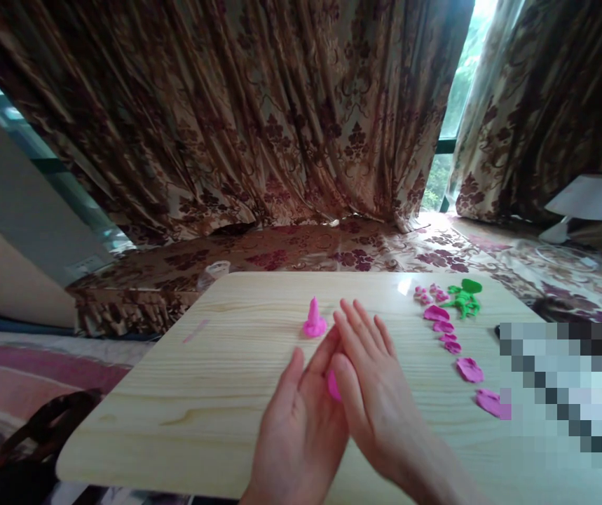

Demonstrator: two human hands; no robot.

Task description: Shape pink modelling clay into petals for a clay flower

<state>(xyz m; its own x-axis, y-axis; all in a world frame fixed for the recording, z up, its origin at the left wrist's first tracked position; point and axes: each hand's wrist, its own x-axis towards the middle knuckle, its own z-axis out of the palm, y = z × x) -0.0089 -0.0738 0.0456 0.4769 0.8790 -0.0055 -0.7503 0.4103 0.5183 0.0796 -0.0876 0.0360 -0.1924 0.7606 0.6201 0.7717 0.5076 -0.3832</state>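
A piece of pink modelling clay (pixel 333 386) is pressed between my two palms, mostly covered, with one edge showing. Beneath it lies my left hand (pixel 303 414), palm up and fingers straight, thumb out to the side. My right hand (pixel 377 375) rests flat over it, fingers stretched out and pointing away from me. Just beyond my left fingertips a pink clay cone (pixel 314 319) stands upright on a wider base. To the right, several flattened pink clay pieces (pixel 469 369) form a line on the table. Green clay pieces (pixel 466 303) lie at its far end.
All this is on a pale wooden table (pixel 216 393). Small pink bits (pixel 431 293) lie near the green clay. Behind the table is a patterned cloth-covered ledge with a clear cup (pixel 216 272) and a white lamp (pixel 587 200). A blurred-out patch (pixel 568 393) hides the right side.
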